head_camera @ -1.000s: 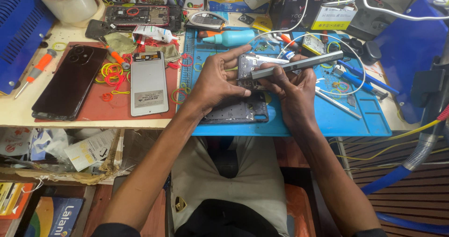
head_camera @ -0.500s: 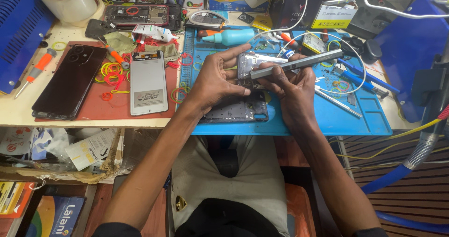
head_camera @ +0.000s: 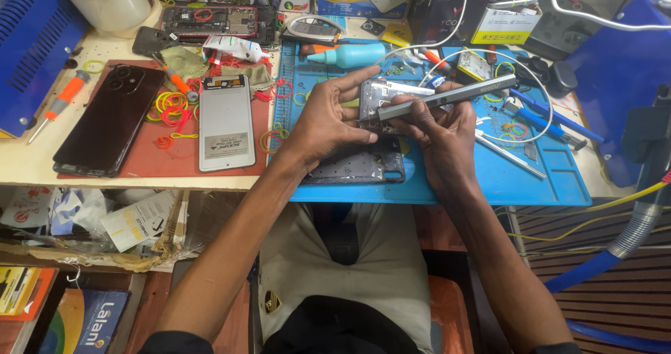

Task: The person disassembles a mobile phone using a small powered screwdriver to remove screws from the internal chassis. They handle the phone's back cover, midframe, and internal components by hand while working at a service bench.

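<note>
My left hand (head_camera: 327, 120) grips a small silver phone part (head_camera: 388, 92), held tilted above the blue work mat (head_camera: 531, 179). My right hand (head_camera: 440, 134) holds a grey pen-shaped electric screwdriver (head_camera: 447, 97), its tip pressed against the left side of that part. Under both hands a dark phone frame (head_camera: 360, 167) lies flat on the mat near its front edge.
On the red mat (head_camera: 147, 162) lie a black phone (head_camera: 112, 116) face down, a grey screen panel (head_camera: 226, 122) and several coloured rubber bands. A teal bottle (head_camera: 349, 53), tweezers (head_camera: 510, 155), a white cable, an opened phone (head_camera: 217, 20), a tape roll (head_camera: 108, 1) and boxes crowd the back.
Both hands with the part and screwdriver stay almost in place; the screwdriver has shifted very slightly against the part.
</note>
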